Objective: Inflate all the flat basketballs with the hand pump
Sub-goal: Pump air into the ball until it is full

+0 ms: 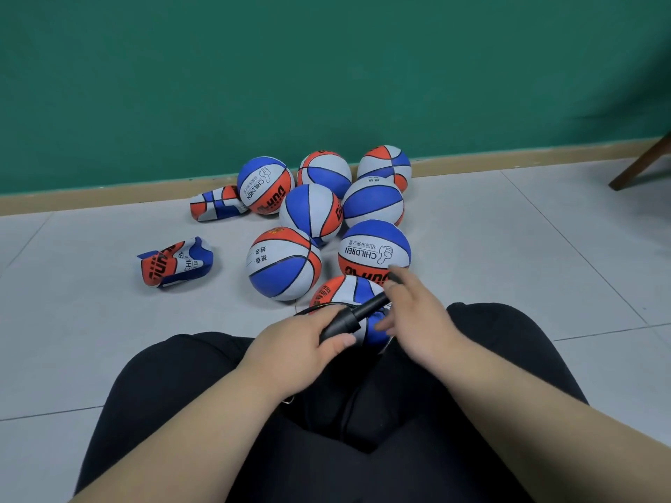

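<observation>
A flat ball (pixel 174 263) is lying crumpled on the floor (pixel 90 321) at the left. A second flat ball (pixel 218 203) is lying behind it, just beside the heap of round balls (pixel 283 263) near the wall. The left hand (pixel 301 346) is gripping the pump (pixel 348 319) by its barrel, fingers curled round it, above the ball (pixel 348 290) wedged between the knees. The right hand (pixel 417 314) is hovering, blurred, at the plunger end, fingers spread loosely and seemingly holding nothing. The step looks like pumping this ball. To do it well, the left hand should be keeping the barrel steady so the hose is not tugging the needle. The knees should be pinning the ball while the right hand takes the handle firmly and drives full, even strokes. The valve is hidden here.
</observation>
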